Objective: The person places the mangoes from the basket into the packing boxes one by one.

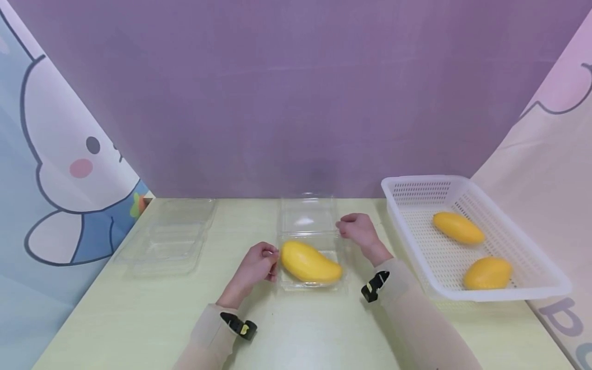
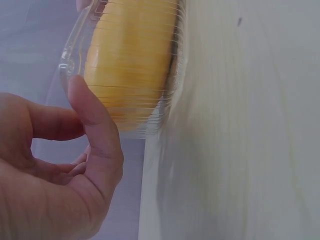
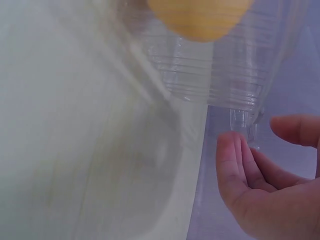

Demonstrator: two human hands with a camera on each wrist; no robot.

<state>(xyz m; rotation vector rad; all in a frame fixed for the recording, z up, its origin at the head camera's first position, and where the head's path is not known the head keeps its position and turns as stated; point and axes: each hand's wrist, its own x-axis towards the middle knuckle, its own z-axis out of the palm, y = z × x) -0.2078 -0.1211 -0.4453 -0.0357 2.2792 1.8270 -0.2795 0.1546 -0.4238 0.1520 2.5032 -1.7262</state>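
Note:
A clear plastic clamshell box [image 1: 287,284] sits unfolded at the table's middle, its lid [image 1: 307,213] laid back toward the purple wall. One yellow mango [image 1: 310,262] lies in its base, tilted slightly down to the right. My left hand [image 1: 256,264] pinches the left rim of the base, with the thumb [image 2: 92,112] in front, as the left wrist view shows. Near the right side of the hinge is my right hand [image 1: 361,234]. Its fingers bend loosely beside the clear plastic, with a gap between fingertips and thumb in the right wrist view.
To the right stands a white perforated basket [image 1: 416,262] holding two mangoes, one farther back [image 1: 459,228] and one nearer [image 1: 487,273]. More clear clamshell boxes [image 1: 166,246] lie at the table's left. A purple wall [image 1: 296,103] rises behind the table [image 1: 152,318].

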